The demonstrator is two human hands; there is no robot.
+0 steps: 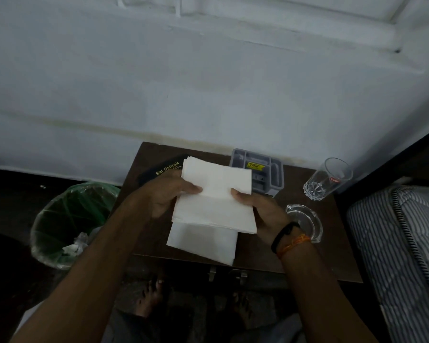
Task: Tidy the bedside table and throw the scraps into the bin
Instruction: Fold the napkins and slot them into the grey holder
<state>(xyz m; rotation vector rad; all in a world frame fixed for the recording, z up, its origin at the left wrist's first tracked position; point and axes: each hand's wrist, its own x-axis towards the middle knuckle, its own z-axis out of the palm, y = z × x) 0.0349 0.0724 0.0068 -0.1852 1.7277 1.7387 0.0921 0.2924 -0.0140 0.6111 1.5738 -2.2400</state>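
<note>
A stack of white paper napkins (214, 201) is held above the dark brown bedside table (315, 266). My left hand (170, 194) grips its left edge, thumb on top. My right hand (259, 211) grips its right edge, thumb on top as well. One napkin (203, 243) hangs lower, below the stack. Left of the table stands the bin (70, 224), lined with a green bag, with crumpled scraps at its bottom.
On the table: a black spectacle case (164, 168) behind my left hand, a grey organiser tray (264, 173) at the back, a clear drinking glass (327, 179) at the right, a glass ashtray (307, 221) by my right wrist. A striped mattress (401, 243) borders the right.
</note>
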